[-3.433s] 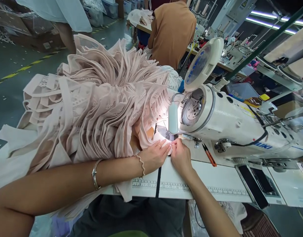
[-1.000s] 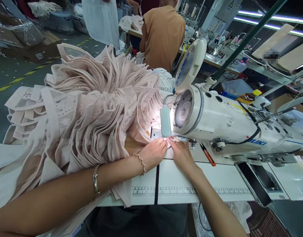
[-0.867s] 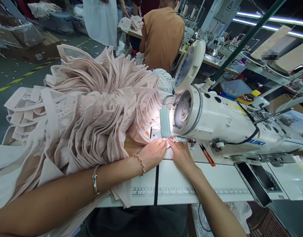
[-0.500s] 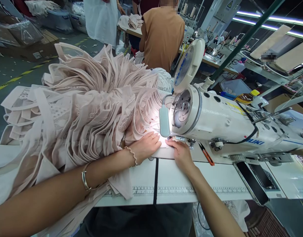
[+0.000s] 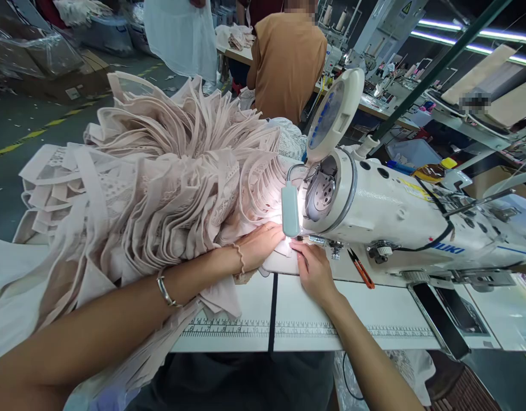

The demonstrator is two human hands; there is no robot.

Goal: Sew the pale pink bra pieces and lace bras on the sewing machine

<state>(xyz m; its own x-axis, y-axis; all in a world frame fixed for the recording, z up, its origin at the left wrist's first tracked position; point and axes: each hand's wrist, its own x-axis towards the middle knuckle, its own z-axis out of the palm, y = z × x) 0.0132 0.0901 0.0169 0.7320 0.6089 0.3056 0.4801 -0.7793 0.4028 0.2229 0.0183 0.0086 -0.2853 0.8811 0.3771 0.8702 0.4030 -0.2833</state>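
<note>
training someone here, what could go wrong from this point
The left hand and right hand are right by the lit end of the sewing machine; either might get caught. The heaped pink lace garments crowd the left hand, so a loose layer could snag. The smartphone juts past the edge of the table; a bump might drop it.

Pale pink ruffled fabric pile (image 5: 173,211): plain bands plus openwork lace pattern. White rounded metal sewing machine (image 5: 383,200): blue lettering (image 5: 451,248), yellow sticker (image 5: 417,189). Pale grey-green rectangular lamp (image 5: 290,211): one solid colour. Slim metal snips (image 5: 361,270): orange handle, dark blades. Flat white bench (image 5: 383,308): black ruler ticks (image 5: 229,328), one black cross stripe (image 5: 272,311). Grey floor (image 5: 15,188): yellow-and-black striped tape (image 5: 34,135). Co-worker's brown cloth top (image 5: 288,63): plain. Dark green round pole (image 5: 442,69)
</note>
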